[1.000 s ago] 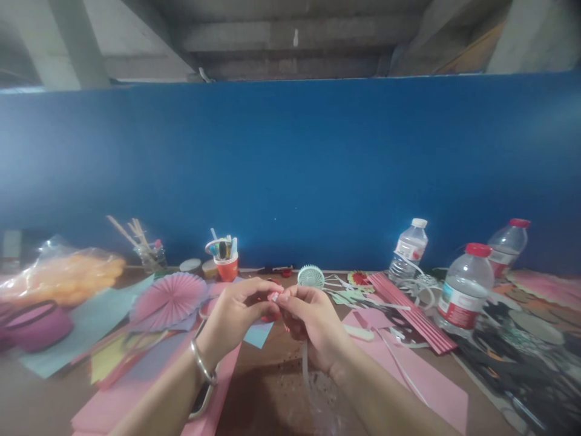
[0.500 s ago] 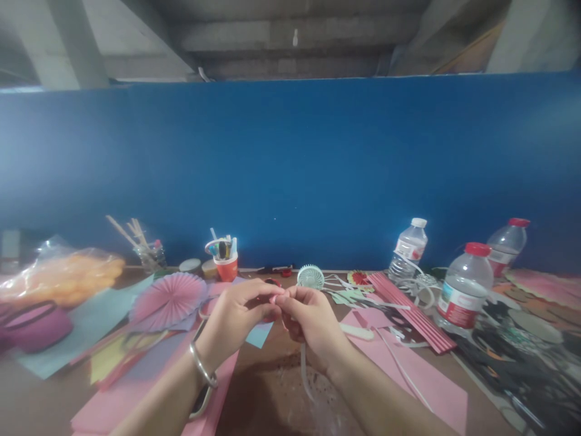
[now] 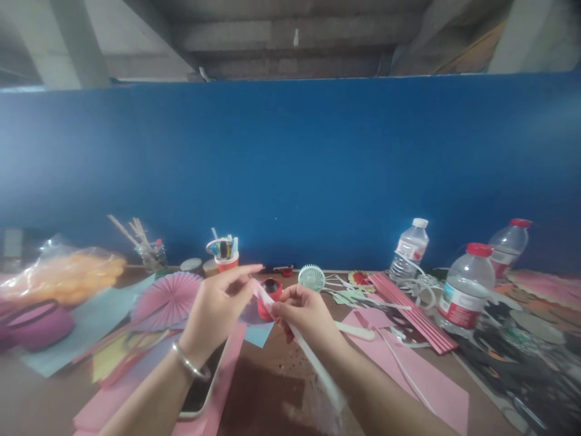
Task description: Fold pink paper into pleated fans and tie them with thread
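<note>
My left hand (image 3: pixel 218 312) pinches one end of a narrow pale strip (image 3: pixel 313 366) between thumb and fingers, its index finger stretched out. My right hand (image 3: pixel 306 312) pinches the same strip a little further along. From there the strip trails down past the right wrist, blurred near its free end. Right behind the hands is a small red round container (image 3: pixel 271 289) with a dark top; the strip crosses in front of it. I cannot tell whether the right fingertips touch it. Under my left forearm lies a phone (image 3: pixel 204 387) on pink paper (image 3: pixel 229 369).
A pink pleated paper rosette (image 3: pixel 170 300) and a bag of orange pieces (image 3: pixel 68 275) lie left. A small green fan (image 3: pixel 311 277) stands behind the hands. On the right are pink folded strips (image 3: pixel 413 312), a pink sheet (image 3: pixel 422 375) and water bottles (image 3: pixel 467 287).
My hands have moved apart, the left one to the left, and the pale strip now shows stretched between them. The red container has come into view behind them.
</note>
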Action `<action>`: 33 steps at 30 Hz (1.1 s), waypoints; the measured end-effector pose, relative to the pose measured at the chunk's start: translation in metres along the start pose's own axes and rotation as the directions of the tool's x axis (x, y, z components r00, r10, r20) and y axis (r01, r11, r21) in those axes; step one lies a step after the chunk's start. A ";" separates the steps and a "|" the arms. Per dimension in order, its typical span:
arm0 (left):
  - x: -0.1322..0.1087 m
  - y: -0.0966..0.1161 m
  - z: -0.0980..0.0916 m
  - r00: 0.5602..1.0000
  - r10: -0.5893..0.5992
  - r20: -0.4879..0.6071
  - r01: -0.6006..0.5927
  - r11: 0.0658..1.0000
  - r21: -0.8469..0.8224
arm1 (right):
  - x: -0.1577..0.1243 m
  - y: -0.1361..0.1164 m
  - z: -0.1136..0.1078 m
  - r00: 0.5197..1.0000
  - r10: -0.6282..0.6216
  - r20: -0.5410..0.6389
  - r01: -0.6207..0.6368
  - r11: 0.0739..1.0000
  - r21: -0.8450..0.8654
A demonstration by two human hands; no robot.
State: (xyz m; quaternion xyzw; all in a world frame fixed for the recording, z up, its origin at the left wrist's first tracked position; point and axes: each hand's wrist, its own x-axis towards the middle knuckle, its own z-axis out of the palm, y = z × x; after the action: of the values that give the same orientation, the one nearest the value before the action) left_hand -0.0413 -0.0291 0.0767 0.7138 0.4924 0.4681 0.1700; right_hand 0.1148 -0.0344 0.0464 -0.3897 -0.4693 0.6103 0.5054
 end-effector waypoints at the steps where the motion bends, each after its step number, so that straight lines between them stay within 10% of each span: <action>1: 0.001 0.000 -0.005 0.999 0.004 -0.037 -0.003 1.000 0.018 | 0.000 0.001 0.001 1.000 -0.025 0.006 0.025 1.000 -0.015; 13: 0.006 0.008 -0.016 0.984 -0.103 -0.148 0.076 0.981 -0.177 | -0.003 0.010 0.003 0.998 0.029 0.061 -0.023 0.995 -0.092; 33: 0.003 0.014 -0.019 0.981 -0.192 0.009 0.177 0.884 -0.432 | -0.005 0.001 -0.003 0.992 -0.127 -0.008 0.114 0.914 -0.389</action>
State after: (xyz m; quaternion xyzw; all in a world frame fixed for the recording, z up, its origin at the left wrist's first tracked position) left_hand -0.0500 -0.0369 0.0977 0.6004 0.4452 0.5590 0.3590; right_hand 0.1180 -0.0392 0.0449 -0.4622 -0.5956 0.4667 0.4625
